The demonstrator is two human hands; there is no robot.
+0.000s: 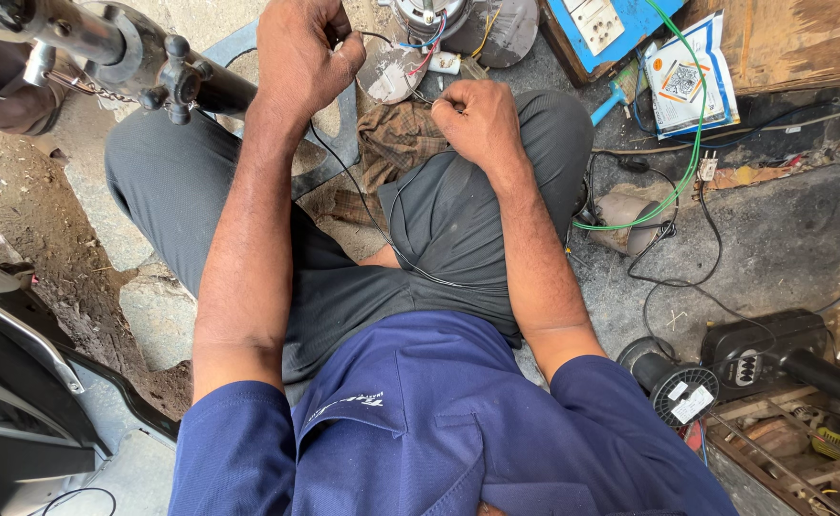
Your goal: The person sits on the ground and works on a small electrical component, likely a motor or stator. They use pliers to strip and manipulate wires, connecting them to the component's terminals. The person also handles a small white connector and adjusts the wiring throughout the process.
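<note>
I sit on the ground looking down at my lap, in grey trousers and a blue shirt. My left hand (302,53) is raised and closed around a thin black wire (362,205) that loops down across my thigh. My right hand (477,119) rests on my right knee, fingers curled on the same wire near its other end. Just beyond both hands lies a small motor (426,17) with red, blue and yellow leads. A checked cloth (396,139) lies between my knees.
A metal pipe fitting with a chain (148,67) juts in at top left. A blue switch board (599,29), a printed packet (687,81) and a green cable (673,186) lie at the right. A wire spool (682,392) and black power tool (768,354) sit at lower right.
</note>
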